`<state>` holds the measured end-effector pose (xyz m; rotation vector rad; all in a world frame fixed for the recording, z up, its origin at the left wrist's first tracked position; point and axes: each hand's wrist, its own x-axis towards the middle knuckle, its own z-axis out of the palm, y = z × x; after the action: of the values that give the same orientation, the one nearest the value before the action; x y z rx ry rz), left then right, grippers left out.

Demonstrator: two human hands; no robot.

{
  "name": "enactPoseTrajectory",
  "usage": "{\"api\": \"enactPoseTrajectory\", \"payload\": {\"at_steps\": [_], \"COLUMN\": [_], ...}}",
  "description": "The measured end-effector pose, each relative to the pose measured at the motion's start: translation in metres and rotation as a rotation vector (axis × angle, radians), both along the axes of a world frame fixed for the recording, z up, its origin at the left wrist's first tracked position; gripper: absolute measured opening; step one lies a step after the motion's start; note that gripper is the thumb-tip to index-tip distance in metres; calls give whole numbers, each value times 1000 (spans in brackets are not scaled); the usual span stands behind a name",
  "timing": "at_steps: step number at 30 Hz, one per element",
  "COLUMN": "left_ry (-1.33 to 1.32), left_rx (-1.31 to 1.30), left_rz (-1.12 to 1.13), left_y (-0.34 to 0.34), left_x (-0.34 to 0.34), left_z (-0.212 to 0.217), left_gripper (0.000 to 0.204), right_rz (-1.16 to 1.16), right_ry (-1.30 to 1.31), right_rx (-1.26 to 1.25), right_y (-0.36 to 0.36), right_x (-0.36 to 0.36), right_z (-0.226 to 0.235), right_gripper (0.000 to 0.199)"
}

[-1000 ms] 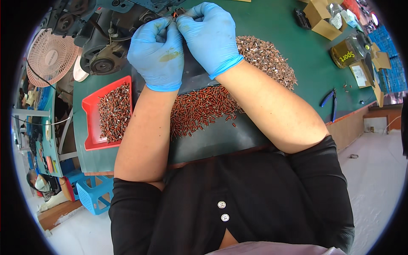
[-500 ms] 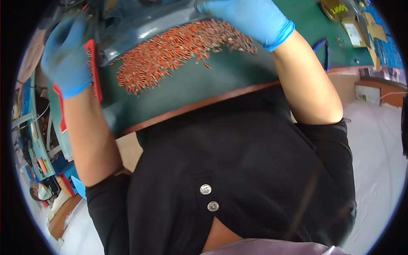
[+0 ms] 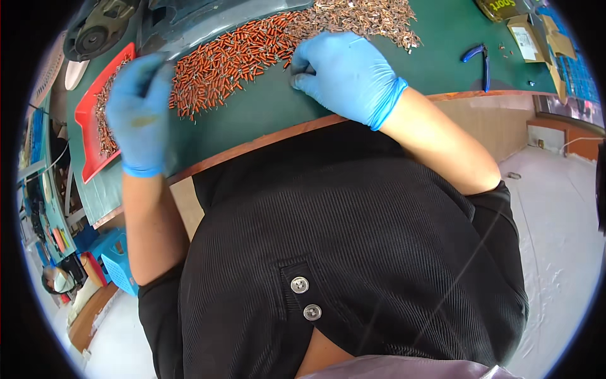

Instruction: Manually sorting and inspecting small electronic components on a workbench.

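Note:
My left hand point(image 3: 137, 120), in a blue glove with a brown smudge on its back, is over the red scoop-shaped tray point(image 3: 87, 120), by the left end of the pile. A gap shows between its thumb and fingers, but motion smears the fingertips. My right hand point(image 3: 350, 79), gloved alike, is at the near edge of the heap, its index finger and thumb curled together; anything between them is too small to make out. Small orange cylinders with metal ends point(image 3: 221, 69) form the pile's left part. Copper-coloured pieces point(image 3: 372, 19) spread on the right. Similar pieces lie in the red tray.
A dark grey plastic tray point(image 3: 221, 14) stands behind the pile, beside a black wheel-like object point(image 3: 101, 35). Blue-handled pliers point(image 3: 485, 63) lie at the right on the green tabletop point(image 3: 271, 104), near an opened cardboard box point(image 3: 530, 41). A blue stool point(image 3: 118, 256) is at lower left.
My right hand has come down and left, off the copper-coloured pieces to the pile's near edge. My left hand has moved right and slightly down. The view has shifted, baring the red tray's contents.

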<state>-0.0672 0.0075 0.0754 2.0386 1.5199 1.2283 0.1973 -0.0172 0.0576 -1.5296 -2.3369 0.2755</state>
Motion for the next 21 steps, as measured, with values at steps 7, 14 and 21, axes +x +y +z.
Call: {"api": "enactPoseTrajectory", "payload": {"at_steps": [7, 14, 21], "left_ry": [449, 573, 555], "left_rx": [214, 287, 280], "left_rz": [-472, -450, -388], "left_y": [-23, -18, -18], "left_x": [76, 90, 75], "left_z": [-4, -16, -13], "left_gripper": [17, 17, 12], "right_rz": [-49, 29, 4], "right_ry": [223, 105, 199], "right_rx": [132, 199, 7], "right_y": [14, 9, 9], "right_x": [38, 27, 36], "right_z": [5, -13, -5], "right_gripper": [8, 14, 14]}}
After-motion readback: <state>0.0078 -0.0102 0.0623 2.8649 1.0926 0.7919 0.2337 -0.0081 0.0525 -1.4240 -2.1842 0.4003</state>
